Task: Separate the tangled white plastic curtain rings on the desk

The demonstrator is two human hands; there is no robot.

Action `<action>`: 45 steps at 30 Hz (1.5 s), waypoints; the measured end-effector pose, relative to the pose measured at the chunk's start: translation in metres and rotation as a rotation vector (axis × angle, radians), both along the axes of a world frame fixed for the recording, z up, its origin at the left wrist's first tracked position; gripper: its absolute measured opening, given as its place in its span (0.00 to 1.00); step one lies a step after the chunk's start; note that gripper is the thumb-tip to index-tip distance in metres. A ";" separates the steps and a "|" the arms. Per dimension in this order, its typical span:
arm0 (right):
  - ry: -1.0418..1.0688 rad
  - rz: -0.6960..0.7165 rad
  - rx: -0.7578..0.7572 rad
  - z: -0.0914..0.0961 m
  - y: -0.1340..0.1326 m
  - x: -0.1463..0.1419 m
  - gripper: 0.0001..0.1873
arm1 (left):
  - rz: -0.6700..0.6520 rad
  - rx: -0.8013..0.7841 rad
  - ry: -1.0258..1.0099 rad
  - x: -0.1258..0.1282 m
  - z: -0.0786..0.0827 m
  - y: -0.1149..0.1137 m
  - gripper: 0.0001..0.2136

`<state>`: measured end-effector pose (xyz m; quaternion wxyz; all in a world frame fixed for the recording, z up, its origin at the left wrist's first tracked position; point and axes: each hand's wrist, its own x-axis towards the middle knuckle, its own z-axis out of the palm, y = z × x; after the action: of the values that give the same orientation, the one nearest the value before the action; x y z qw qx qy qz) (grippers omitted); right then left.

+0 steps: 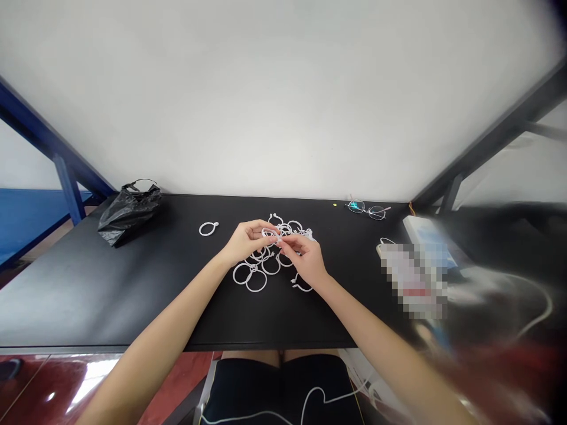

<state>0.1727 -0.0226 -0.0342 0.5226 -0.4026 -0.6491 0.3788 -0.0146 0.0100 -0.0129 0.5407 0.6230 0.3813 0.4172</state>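
Left hand (245, 241) and right hand (308, 257) pinch a ring (263, 233). One loop (208, 229) lies apart, nine o'clock; a pile (253, 268) apparently remains.

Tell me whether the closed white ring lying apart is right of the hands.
No, that ring lies on the black table, left of the left hand.

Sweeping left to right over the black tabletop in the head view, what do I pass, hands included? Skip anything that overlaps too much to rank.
Black bag → lone white ring → left hand → right hand → yellow speck → glasses.
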 end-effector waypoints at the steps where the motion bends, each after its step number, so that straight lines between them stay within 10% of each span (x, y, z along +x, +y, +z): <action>1: 0.017 0.003 -0.010 -0.001 0.001 0.000 0.08 | 0.004 -0.006 0.013 0.000 0.000 0.000 0.14; 32: 0.099 0.027 -0.066 -0.003 0.003 -0.001 0.09 | 0.058 0.013 0.021 0.001 0.003 -0.003 0.13; 45: 0.070 0.015 -0.052 0.002 0.003 -0.001 0.09 | 0.527 0.042 -0.027 -0.028 -0.015 0.030 0.22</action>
<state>0.1716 -0.0197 -0.0322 0.5316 -0.3978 -0.6231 0.4134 -0.0426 0.0398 -0.0284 0.4055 0.5078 0.5142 0.5598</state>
